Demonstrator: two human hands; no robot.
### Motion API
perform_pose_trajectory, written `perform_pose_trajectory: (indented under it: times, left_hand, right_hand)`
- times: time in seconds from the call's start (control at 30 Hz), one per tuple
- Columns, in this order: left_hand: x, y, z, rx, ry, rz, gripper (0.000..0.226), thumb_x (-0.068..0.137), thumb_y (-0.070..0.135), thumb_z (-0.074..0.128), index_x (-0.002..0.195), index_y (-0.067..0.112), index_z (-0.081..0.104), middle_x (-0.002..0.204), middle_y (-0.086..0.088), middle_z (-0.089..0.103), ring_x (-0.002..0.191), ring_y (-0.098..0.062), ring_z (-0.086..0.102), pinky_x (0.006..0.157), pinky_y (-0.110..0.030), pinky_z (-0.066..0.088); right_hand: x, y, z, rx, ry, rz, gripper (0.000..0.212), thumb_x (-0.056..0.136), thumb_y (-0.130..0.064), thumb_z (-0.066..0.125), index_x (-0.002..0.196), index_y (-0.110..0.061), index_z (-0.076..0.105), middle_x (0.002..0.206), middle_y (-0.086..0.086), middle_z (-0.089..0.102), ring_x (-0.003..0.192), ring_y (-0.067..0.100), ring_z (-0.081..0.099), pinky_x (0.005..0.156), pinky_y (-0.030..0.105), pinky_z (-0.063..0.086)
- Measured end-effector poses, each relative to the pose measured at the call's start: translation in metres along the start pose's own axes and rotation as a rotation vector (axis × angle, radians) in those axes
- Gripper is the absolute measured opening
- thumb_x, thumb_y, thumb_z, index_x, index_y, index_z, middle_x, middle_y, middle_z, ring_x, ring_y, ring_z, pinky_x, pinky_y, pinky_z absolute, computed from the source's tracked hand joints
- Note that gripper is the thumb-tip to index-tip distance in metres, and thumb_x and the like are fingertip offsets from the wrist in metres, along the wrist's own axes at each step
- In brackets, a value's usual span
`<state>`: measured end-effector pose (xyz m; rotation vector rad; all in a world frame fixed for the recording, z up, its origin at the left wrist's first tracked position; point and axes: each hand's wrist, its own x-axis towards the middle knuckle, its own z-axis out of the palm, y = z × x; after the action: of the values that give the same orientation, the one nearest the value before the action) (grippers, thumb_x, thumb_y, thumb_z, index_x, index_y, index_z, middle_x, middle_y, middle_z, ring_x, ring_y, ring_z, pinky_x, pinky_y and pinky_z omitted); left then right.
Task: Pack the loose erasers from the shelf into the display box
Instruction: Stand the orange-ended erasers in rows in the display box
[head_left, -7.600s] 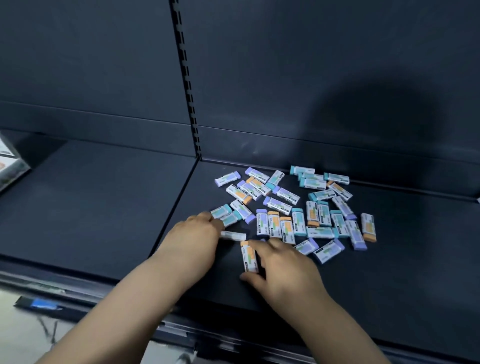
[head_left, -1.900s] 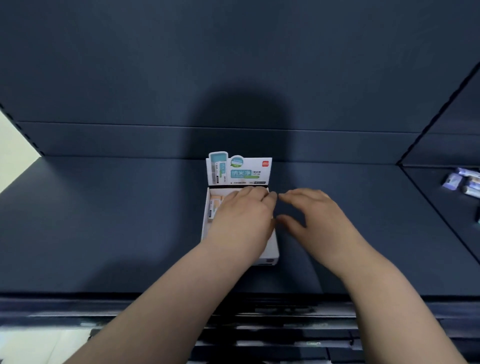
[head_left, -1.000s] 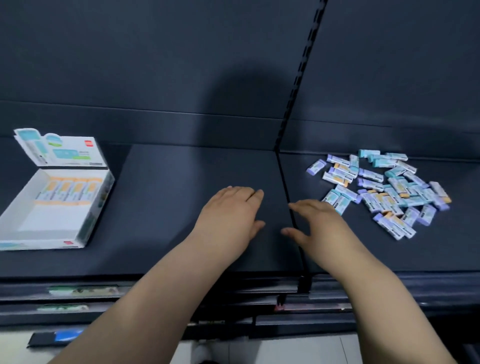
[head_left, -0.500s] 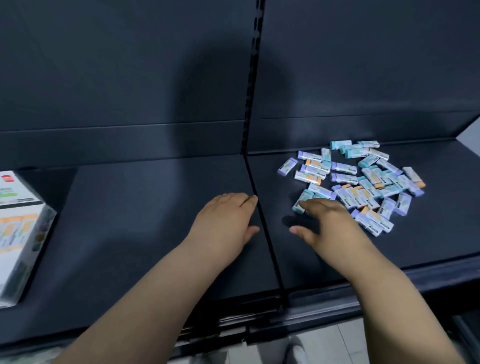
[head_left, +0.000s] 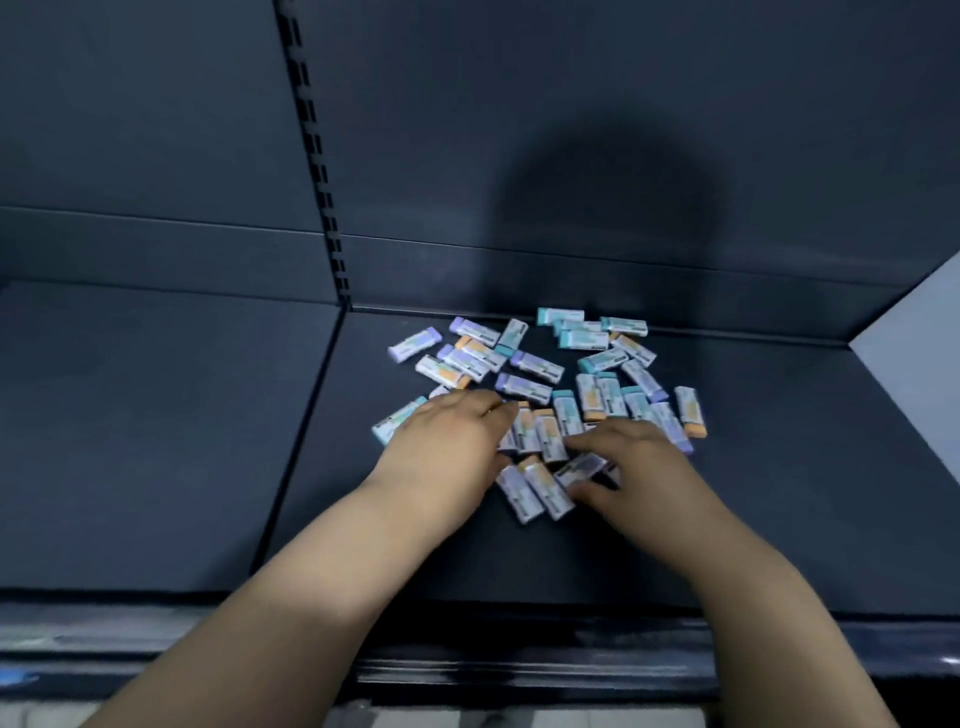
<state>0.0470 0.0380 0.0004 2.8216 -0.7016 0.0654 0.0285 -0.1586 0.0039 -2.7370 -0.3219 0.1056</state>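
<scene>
Several loose erasers (head_left: 530, 364) in white sleeves with purple, teal or orange ends lie scattered on the dark shelf (head_left: 779, 493), right of the panel seam. My left hand (head_left: 447, 447) rests palm down on the pile's near left edge, fingers stretched over a few erasers, and holds nothing that I can see. My right hand (head_left: 639, 467) sits on the near right part of the pile. A purple-ended eraser (head_left: 579, 467) lies pinched between its thumb and fingers. Two more erasers (head_left: 535, 491) lie between the hands. The display box is out of view.
The dark back wall has a slotted upright rail (head_left: 317, 171) above the seam. The left shelf panel (head_left: 156, 441) shows bare dark surface. A pale side wall (head_left: 919, 338) closes the shelf at the right. The shelf's front lip (head_left: 519, 670) runs below my forearms.
My view has swung right, so the display box has left the frame. Both hands moved forward from the seam onto the eraser pile, and the right hand closed around one eraser.
</scene>
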Motion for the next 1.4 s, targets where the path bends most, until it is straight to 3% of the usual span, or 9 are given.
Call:
perform_pose_trajectory:
  times: [0.13, 0.33, 0.57, 0.77, 0.93, 1.07, 1.2, 1.33, 1.4]
  left_hand:
    - [-0.001, 0.02, 0.003, -0.008, 0.017, -0.082, 0.045, 0.091, 0.034, 0.051, 0.135, 0.026, 0.043, 0.133, 0.005, 0.045, 0.123, -0.019, 0.04, 0.102, -0.029, 0.031]
    - [-0.012, 0.021, 0.003, -0.002, -0.037, -0.113, 0.031, 0.093, 0.039, 0.046, 0.117, 0.026, 0.059, 0.11, 0.004, 0.054, 0.108, -0.018, 0.048, 0.092, -0.028, 0.037]
    - [-0.007, 0.016, 0.003, -0.052, -0.132, -0.073, 0.027, 0.096, 0.032, 0.043, 0.115, 0.025, 0.061, 0.103, 0.002, 0.053, 0.104, -0.018, 0.048, 0.081, -0.024, 0.035]
    - [-0.003, 0.005, 0.0, -0.11, -0.152, -0.084, 0.023, 0.093, 0.03, 0.051, 0.108, 0.02, 0.063, 0.102, -0.001, 0.055, 0.102, -0.02, 0.05, 0.087, -0.03, 0.041]
    - [0.0, 0.007, 0.003, -0.155, -0.138, -0.11, 0.037, 0.085, 0.041, 0.061, 0.115, 0.019, 0.057, 0.104, -0.001, 0.053, 0.106, -0.02, 0.049, 0.089, -0.027, 0.039]
    - [0.004, 0.012, 0.005, -0.226, -0.078, -0.154, 0.061, 0.083, 0.043, 0.063, 0.135, 0.018, 0.042, 0.123, -0.003, 0.05, 0.118, -0.019, 0.043, 0.095, -0.025, 0.035]
    - [0.003, 0.012, 0.002, -0.319, 0.022, -0.176, 0.073, 0.082, 0.04, 0.065, 0.143, 0.019, 0.03, 0.135, -0.003, 0.043, 0.126, -0.017, 0.038, 0.1, -0.02, 0.029]
    - [0.001, 0.013, -0.002, -0.368, 0.064, -0.165, 0.081, 0.078, 0.038, 0.07, 0.144, 0.017, 0.028, 0.138, -0.001, 0.04, 0.129, -0.015, 0.033, 0.104, -0.019, 0.025]
    - [0.001, 0.011, -0.003, -0.343, 0.068, -0.152, 0.079, 0.079, 0.035, 0.07, 0.143, 0.016, 0.029, 0.138, -0.002, 0.04, 0.129, -0.016, 0.034, 0.104, -0.019, 0.026]
  right_hand:
    - [0.003, 0.012, -0.002, 0.072, -0.126, -0.113, 0.055, 0.071, -0.035, 0.075, 0.122, -0.029, 0.057, 0.105, -0.01, 0.048, 0.112, 0.01, 0.038, 0.093, 0.02, 0.031]
    - [0.009, 0.006, 0.008, 0.087, -0.241, -0.149, 0.067, 0.071, -0.037, 0.074, 0.13, -0.041, 0.043, 0.105, -0.014, 0.034, 0.113, 0.006, 0.029, 0.092, 0.021, 0.03]
    - [0.016, 0.002, 0.006, 0.081, -0.266, -0.15, 0.062, 0.073, -0.033, 0.074, 0.126, -0.045, 0.044, 0.097, -0.017, 0.035, 0.108, 0.006, 0.032, 0.09, 0.024, 0.034]
    - [0.012, -0.002, 0.008, 0.107, -0.18, -0.176, 0.047, 0.08, -0.037, 0.065, 0.123, -0.04, 0.049, 0.092, -0.022, 0.04, 0.098, 0.002, 0.036, 0.084, 0.022, 0.035]
    - [0.01, -0.006, 0.009, 0.249, -0.019, -0.046, 0.018, 0.083, -0.03, 0.06, 0.1, -0.035, 0.062, 0.085, -0.016, 0.059, 0.076, 0.001, 0.055, 0.073, 0.027, 0.05]
    - [0.008, -0.011, 0.013, 0.396, 0.097, 0.111, 0.014, 0.083, -0.025, 0.06, 0.095, -0.032, 0.065, 0.068, -0.017, 0.06, 0.058, -0.002, 0.054, 0.058, 0.021, 0.044]
    - [0.009, -0.02, 0.014, 0.639, 0.112, 0.203, 0.011, 0.08, -0.022, 0.066, 0.078, -0.032, 0.061, 0.07, -0.017, 0.066, 0.062, -0.01, 0.057, 0.054, 0.004, 0.039]
    - [0.012, -0.027, 0.013, 0.785, 0.04, 0.284, 0.01, 0.078, -0.025, 0.069, 0.081, -0.027, 0.06, 0.073, -0.01, 0.071, 0.066, -0.002, 0.063, 0.06, 0.016, 0.043]
    - [0.014, -0.029, 0.013, 0.791, -0.004, 0.268, 0.011, 0.078, -0.025, 0.069, 0.081, -0.025, 0.059, 0.072, -0.009, 0.071, 0.064, -0.002, 0.063, 0.059, 0.014, 0.042]
